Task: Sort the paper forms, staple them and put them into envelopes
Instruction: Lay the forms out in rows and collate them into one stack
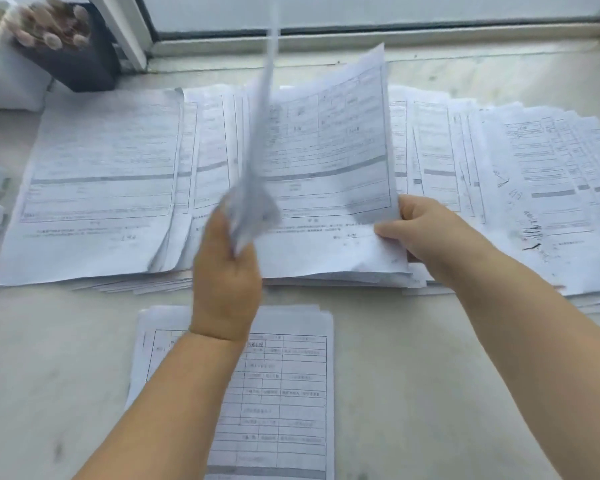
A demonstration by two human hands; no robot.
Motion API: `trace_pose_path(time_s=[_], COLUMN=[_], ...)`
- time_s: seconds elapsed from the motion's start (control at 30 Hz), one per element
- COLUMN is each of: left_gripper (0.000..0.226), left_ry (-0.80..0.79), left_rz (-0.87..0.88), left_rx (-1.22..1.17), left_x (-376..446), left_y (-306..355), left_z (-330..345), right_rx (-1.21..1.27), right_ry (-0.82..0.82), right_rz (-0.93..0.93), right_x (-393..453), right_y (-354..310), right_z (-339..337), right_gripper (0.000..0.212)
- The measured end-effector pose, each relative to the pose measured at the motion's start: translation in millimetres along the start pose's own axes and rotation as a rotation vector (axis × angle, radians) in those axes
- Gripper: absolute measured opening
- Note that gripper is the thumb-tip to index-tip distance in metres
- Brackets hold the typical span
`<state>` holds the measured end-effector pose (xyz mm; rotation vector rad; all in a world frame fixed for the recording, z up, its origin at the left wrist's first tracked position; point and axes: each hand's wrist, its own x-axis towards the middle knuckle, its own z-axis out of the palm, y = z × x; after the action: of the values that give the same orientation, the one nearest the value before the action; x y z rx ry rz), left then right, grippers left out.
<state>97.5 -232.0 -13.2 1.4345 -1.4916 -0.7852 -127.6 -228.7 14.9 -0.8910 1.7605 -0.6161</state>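
At the far left, a dark holder [70,53] of pale-tipped stems is set back against the window frame [125,32], apparently to be kept out of the way of the paperwork. Next to it, the leftmost pile of forms [97,181] is laid flat, and further overlapping piles are fanned out across the table [413,375], probably so that each kind can be reached separately during sorting. A bundle of sheets [257,161] is held upright and blurred in the left hand [226,289], whose fingers are curled round its lower edge; it is likely being carried as a set already gathered. Nearer the person, a separate stack of printed forms [288,393] is placed alone, perhaps as the collecting pile. To the right, a lifted sheet [333,150] is pinched at its lower right corner by the right hand [426,233], thumb on top, seemingly so that it can be peeled from the middle pile. At the far right, the last fanned pile [548,188] bears handwritten marks. No stapler or envelope can be made out, so sorting is judged to be under way. The surface is pale and stone-like, and daylight is admitted through the window behind.
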Motion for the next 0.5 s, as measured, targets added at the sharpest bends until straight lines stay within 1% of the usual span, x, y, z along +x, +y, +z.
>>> trace_pose_path(time_s=[0.03,0.07,0.1,0.13,0.17,0.2,0.27,0.3,0.33,0.4,0.43,0.5], left_gripper=[0.056,0.063,0.067,0.067,0.065,0.066,0.075,0.078,0.077,0.068,0.062,0.054], left_ry=[-0.234,-0.449,-0.593,-0.662,-0.679,-0.676,-0.657,-0.635,-0.603,-0.523,-0.495,-0.484], left_rz=[0.088,0.141,0.153,0.157,0.154,0.157,0.149,0.124,0.097,0.083,0.093,0.130], left_rx=[0.118,0.289,0.444,0.538,0.573,0.572,0.551,0.534,0.499,0.420,0.400,0.384], left_x=[-2,-2,-3,-4,-4,-4,-5,-5,-4,-4,-4,-4], left_y=[-8,-18,-25,-26,-27,-25,-22,-20,-18,-13,-12,-12], left_z=[4,8,12,15,16,17,19,20,21,26,29,35], right_rx=[0.021,0.007,-0.012,-0.010,0.008,0.040,0.118,0.143,0.155,0.158,0.154,0.125], right_ry=[0.038,0.106,0.174,0.213,0.213,0.181,0.076,0.019,-0.034,-0.122,-0.152,-0.155], right_rz=[-0.019,-0.050,-0.079,-0.096,-0.089,-0.059,0.029,0.051,0.061,0.029,0.007,-0.013], right_x=[2,2,3,2,1,0,-3,-6,-7,-11,-12,-13], right_y=[0,1,2,4,8,11,18,21,23,28,32,39], right_z=[5,9,11,12,12,12,13,12,11,8,6,6], right_gripper=[0.030,0.038,0.045,0.046,0.040,0.031,0.017,0.019,0.026,0.037,0.039,0.042])
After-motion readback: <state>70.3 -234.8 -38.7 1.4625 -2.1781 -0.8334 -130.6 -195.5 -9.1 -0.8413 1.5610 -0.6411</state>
